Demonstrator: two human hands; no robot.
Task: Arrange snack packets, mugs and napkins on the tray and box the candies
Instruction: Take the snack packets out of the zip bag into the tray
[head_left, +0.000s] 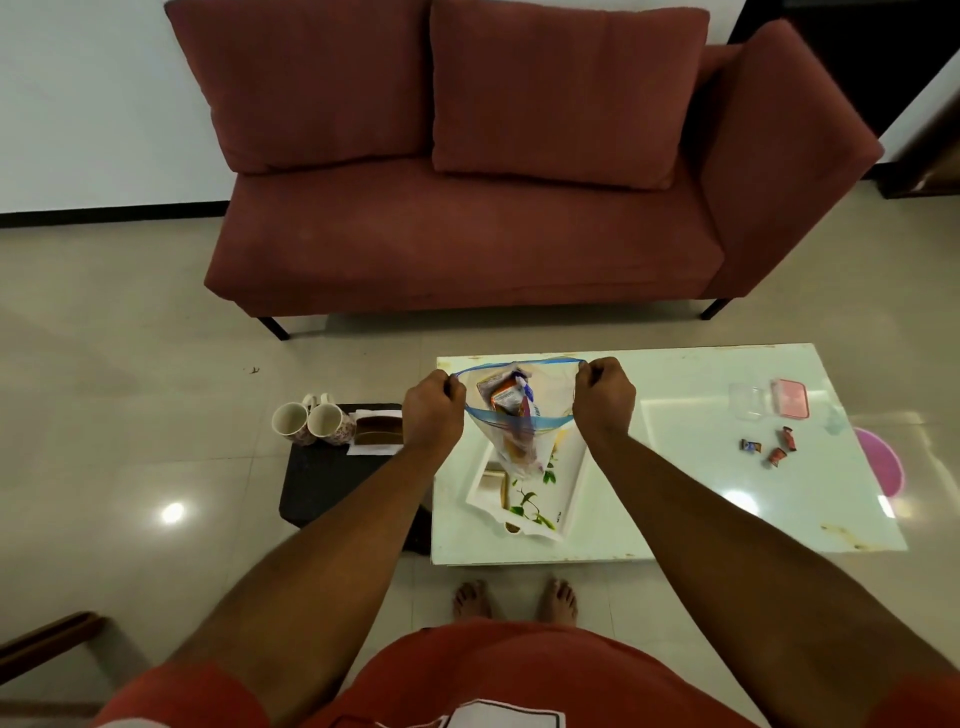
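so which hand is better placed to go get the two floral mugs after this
Left, probably. The left hand grips the clear zip bag's blue-edged rim on the side nearest the two floral mugs on the small black side table; the right hand would have to cross over.

Two mugs (310, 422), three candies (772, 446), perhaps two snack packets (506, 402).

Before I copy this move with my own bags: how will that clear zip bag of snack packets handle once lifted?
Probably floppy: the zip bag hangs limp below its blue rim, which the left hand and right hand hold apart. Likely light, since pinched fingers alone carry it. The packets inside sit tilted, so they may shift or slide out above the tray.
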